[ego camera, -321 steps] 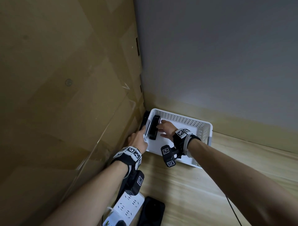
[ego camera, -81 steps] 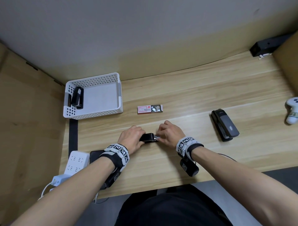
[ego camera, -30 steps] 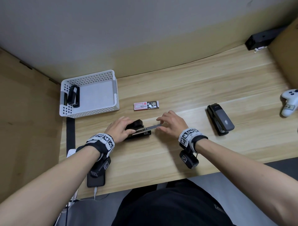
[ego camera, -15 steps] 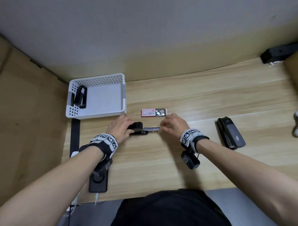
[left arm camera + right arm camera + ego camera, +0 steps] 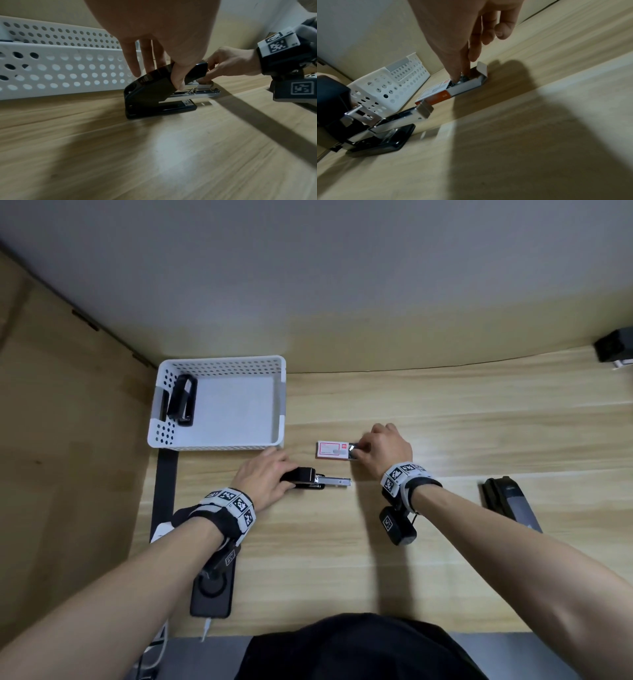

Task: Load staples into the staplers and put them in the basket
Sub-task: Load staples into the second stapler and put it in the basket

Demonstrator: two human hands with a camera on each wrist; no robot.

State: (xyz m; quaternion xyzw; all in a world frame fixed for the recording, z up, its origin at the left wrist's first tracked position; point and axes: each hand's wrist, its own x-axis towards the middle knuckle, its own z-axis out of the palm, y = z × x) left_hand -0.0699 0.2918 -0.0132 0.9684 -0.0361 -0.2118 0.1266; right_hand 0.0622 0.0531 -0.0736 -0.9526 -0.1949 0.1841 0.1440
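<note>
A small black stapler stands on the wooden desk with its metal staple tray pulled out to the right. My left hand grips the stapler's body from above, thumb on the near side. My right hand reaches into the open end of the red and white staple box, where thumb and forefinger pinch the staples. The white perforated basket at the back left holds one black stapler. A bigger black stapler lies to the right.
A black phone with a cable and a white power strip lie near the desk's front left edge. A black device sits at the far right by the wall. A wooden panel closes off the left side.
My right hand has left the stapler's pulled-out tray and moved back to the staple box. The left hand keeps hold of the small stapler.
</note>
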